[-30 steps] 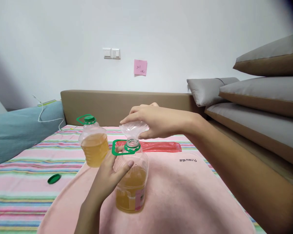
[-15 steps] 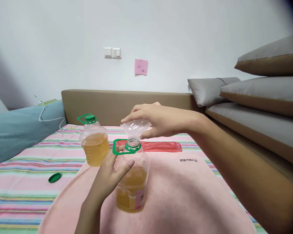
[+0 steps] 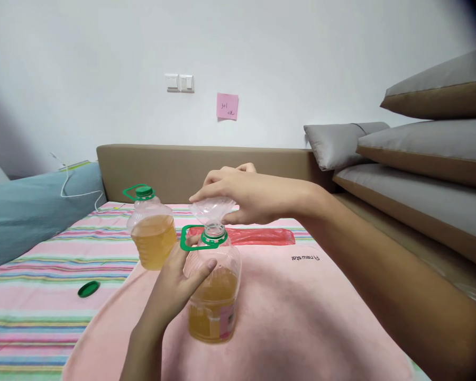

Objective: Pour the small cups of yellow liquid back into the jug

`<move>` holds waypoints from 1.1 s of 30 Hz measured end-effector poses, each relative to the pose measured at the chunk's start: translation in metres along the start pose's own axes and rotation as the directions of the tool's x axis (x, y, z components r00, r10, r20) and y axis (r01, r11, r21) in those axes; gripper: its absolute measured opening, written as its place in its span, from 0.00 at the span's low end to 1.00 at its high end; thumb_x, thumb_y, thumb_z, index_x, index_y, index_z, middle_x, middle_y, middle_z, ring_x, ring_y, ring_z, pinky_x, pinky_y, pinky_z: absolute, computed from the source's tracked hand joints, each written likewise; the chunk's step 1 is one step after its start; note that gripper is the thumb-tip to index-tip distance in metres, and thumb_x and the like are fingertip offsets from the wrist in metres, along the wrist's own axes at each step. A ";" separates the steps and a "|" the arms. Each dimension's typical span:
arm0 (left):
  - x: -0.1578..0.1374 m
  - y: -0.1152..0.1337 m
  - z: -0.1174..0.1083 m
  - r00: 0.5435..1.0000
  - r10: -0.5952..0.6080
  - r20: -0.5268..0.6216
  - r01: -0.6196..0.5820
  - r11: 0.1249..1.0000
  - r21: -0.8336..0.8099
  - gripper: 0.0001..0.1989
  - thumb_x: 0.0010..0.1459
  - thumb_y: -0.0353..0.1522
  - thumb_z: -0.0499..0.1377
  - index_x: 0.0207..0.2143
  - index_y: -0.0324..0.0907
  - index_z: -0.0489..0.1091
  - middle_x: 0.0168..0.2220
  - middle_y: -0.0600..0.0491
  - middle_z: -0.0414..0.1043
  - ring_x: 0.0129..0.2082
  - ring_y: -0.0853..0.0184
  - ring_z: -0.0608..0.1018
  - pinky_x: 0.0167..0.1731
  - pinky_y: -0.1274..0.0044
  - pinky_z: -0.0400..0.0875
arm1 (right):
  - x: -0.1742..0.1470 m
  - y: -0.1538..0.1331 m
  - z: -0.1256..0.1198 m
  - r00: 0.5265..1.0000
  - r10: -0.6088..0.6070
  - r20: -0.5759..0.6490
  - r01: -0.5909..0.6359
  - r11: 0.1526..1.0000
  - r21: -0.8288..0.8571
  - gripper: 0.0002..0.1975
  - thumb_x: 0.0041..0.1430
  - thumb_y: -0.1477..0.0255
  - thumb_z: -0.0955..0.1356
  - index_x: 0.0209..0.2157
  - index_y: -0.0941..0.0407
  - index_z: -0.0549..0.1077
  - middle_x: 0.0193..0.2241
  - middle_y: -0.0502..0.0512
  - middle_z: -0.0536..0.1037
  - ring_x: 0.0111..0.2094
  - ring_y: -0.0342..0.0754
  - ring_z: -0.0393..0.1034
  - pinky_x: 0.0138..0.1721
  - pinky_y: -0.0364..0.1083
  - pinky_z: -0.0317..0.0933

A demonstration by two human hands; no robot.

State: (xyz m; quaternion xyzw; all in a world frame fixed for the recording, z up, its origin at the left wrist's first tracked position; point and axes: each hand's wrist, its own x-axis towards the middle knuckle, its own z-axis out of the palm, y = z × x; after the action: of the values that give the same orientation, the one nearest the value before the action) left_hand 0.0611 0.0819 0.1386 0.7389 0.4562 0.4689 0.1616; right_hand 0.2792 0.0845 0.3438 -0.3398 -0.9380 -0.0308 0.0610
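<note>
Open bottle [image 3: 213, 288]: upright on the pink towel [image 3: 301, 317], near the middle of the bed [image 3: 31, 301], long axis vertical. Left hand [image 3: 174, 288] clasped round its shoulder, below the green handle ring [image 3: 192, 239]. Right hand [image 3: 238, 197] directly above, pinching a clear funnel [image 3: 213, 210] whose spout sits at the neck (seating depth unclear). Capped second bottle [image 3: 150, 235] just beyond-left; loose green cap [image 3: 88, 289] toward the bed's left edge. Free room to the right.

Funnel [image 3: 213, 209] in near bottle [image 3: 213, 288]; cap [image 3: 88, 289] left.
</note>
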 end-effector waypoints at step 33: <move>0.001 0.001 0.001 1.000 -0.025 -0.013 0.025 1.000 -0.014 0.29 0.67 0.57 0.61 0.59 0.49 0.76 0.57 0.45 0.81 0.64 0.45 0.77 0.64 0.54 0.70 | -0.026 0.057 0.111 0.886 0.342 -0.312 0.095 0.525 0.846 0.31 0.61 0.59 0.80 0.61 0.53 0.72 0.62 0.60 0.79 0.64 0.53 0.73 0.67 0.57 0.63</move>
State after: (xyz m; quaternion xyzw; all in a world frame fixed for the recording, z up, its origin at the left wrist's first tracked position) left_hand 0.0621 0.0825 0.1391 0.7288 0.4631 0.4749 0.1698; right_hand 0.3247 0.1226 0.2316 -0.3189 -0.7671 0.3535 0.4301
